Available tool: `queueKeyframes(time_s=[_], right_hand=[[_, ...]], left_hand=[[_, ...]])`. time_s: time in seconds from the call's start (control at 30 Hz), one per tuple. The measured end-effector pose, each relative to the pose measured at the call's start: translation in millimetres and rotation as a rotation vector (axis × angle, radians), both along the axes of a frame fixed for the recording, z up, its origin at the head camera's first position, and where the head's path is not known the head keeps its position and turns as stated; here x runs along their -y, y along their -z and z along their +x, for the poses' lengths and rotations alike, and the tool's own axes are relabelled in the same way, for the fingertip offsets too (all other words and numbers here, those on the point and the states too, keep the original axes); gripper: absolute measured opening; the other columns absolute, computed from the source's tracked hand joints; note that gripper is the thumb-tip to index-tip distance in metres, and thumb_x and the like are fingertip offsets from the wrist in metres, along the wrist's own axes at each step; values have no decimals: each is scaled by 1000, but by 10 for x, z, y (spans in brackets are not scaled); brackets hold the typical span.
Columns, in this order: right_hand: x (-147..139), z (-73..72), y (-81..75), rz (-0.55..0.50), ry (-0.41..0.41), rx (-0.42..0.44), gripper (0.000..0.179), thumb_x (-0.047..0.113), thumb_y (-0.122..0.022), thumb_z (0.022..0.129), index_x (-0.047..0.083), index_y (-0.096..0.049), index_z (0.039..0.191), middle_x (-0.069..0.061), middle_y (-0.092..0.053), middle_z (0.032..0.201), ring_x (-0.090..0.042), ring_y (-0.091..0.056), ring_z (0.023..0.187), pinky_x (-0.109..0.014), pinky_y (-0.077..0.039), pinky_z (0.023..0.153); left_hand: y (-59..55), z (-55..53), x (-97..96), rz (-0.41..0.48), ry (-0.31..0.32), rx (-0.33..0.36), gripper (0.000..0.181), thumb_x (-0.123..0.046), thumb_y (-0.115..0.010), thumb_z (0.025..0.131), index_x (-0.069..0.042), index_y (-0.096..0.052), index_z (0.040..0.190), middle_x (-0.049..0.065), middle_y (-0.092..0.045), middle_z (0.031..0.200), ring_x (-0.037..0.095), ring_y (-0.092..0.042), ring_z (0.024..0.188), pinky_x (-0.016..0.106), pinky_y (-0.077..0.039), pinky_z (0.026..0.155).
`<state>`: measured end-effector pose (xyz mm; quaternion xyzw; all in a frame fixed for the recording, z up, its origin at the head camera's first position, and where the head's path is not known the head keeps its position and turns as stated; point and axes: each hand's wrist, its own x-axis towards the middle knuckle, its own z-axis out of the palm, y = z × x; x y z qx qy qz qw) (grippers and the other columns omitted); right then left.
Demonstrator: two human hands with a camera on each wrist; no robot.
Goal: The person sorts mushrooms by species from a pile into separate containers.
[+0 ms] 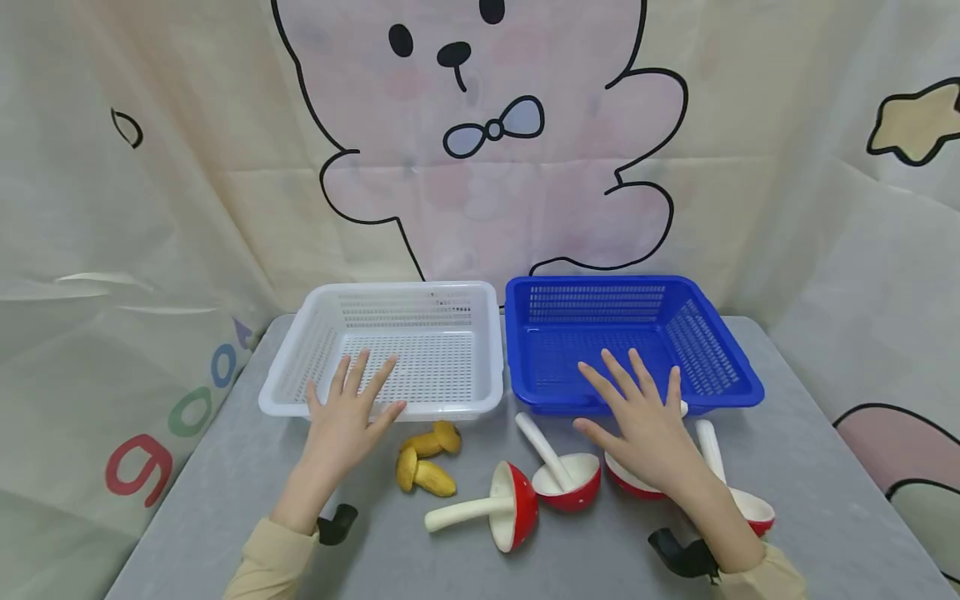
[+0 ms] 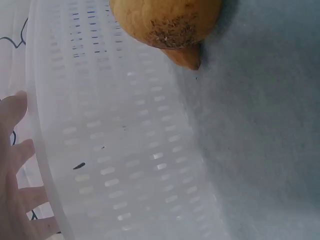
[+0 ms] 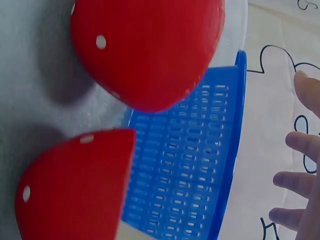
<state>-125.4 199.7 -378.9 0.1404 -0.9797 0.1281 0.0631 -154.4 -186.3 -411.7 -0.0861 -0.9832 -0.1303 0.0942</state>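
Note:
My left hand (image 1: 347,427), fingers spread, hovers near the front rim of the white basket (image 1: 288,367). To its right on the table lie two yellow-brown toy mushrooms (image 1: 433,478), one of them close to the basket in the left wrist view (image 2: 167,22). My right hand (image 1: 643,433) is spread in front of the blue basket (image 1: 630,404), holding nothing. Beneath and around it lie several red-capped toy mushrooms with white stems, among them one on its side (image 1: 525,508) and one with its stem up (image 1: 572,498). Another red cap (image 1: 630,483) is partly hidden by that hand.
Both baskets stand side by side at the back of the grey table (image 1: 405,558). A printed curtain (image 1: 495,208) hangs right behind them. A red-capped mushroom (image 1: 756,510) lies at the right, partly behind the right forearm. Each wrist wears a black device (image 1: 337,525).

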Motion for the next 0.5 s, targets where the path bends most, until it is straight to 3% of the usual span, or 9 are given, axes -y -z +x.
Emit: queueKeyframes(time_s=[0.5], right_hand=[[209,71,44,-41,-58,6,74,51,-64,86,33,-32,150,-10,-26,159,-41,-11,148,-71,10,111]], left_hand=[[6,90,154,55,45,-115,60,-46,-56,94,-33,-34,148,11,-33,155,38,-29,141,77,-5,107]])
